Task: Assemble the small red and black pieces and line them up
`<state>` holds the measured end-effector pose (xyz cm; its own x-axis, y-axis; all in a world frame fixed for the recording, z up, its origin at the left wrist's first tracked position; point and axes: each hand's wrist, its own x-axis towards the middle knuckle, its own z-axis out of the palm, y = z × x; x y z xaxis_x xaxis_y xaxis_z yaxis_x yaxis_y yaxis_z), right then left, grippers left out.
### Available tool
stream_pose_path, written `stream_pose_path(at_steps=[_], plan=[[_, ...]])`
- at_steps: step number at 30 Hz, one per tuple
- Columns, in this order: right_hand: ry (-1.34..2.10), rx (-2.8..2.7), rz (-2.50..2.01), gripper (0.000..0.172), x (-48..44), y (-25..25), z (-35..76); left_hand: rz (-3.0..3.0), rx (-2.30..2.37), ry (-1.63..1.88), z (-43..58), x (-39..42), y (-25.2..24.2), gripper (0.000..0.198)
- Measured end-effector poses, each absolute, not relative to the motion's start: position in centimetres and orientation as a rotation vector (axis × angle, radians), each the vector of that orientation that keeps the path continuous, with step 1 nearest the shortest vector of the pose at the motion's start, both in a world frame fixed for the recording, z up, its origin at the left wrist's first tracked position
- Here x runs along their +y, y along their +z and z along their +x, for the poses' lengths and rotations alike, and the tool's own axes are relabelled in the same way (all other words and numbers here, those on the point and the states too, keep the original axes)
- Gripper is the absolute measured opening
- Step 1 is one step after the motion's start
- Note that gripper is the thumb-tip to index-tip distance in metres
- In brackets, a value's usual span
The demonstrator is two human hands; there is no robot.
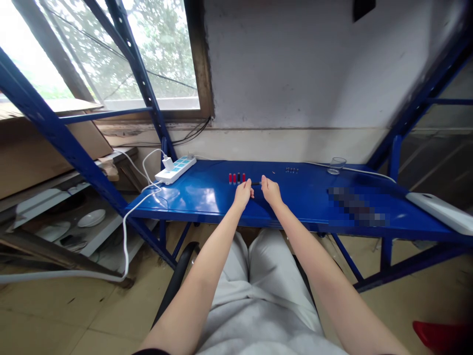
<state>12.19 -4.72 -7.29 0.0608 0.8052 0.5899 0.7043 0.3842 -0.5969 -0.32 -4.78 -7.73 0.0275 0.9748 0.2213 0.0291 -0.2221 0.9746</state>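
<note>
A thin black stick (255, 184) spans the gap between my two hands above the blue tabletop (207, 199). My left hand (243, 193) is closed on its left end. At the other end, the fingers of my right hand (271, 190) pinch it; the stick's exact kind is too small to tell. Just beyond my left hand stands a short row of small cylinders, several red (234, 178) and one black (238, 178), with paler lower ends. Farther back on the right lie several tiny pieces (291, 170), too small to make out.
On the table's left end sits a white power strip (179, 169) with a plugged-in adapter and cable. A clear glass (336, 166) stands at the back right. Nearer are a blurred-out dark object (356, 207) and a white flat object (441, 211). Blue metal posts (142, 74) frame the table.
</note>
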Motion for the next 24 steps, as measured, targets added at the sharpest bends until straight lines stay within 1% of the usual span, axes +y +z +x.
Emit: stream_pose_path(at_steps=[5, 8, 10, 15, 20, 24], plan=[[0.166, -1.668, -1.33, 0.052, -4.72, -7.39, 12.25, 1.397, 1.126, 1.325, -0.4, -5.16, -7.34, 0.048], [0.199, -1.657, -1.299, 0.05, -4.65, -7.51, 12.33, 1.377, 1.113, 1.319, -0.4, -5.19, -7.23, 0.047], [0.247, -1.632, -1.271, 0.048, -4.63, -7.55, 12.39, 1.368, 1.093, 1.339, -0.37, -5.08, -7.27, 0.041], [0.37, -1.521, -1.253, 0.047, -4.67, -7.47, 12.49, 1.4, 1.008, 1.359, -0.23, -4.81, -7.55, 0.012], [0.351, -1.518, -1.267, 0.044, -4.57, -7.45, 12.49, 1.437, 0.96, 1.33, -0.22, -4.67, -7.76, 0.011], [0.305, -1.525, -1.278, 0.044, -4.53, -7.45, 12.53, 1.454, 0.974, 1.349, -0.29, -4.57, -7.88, 0.014]])
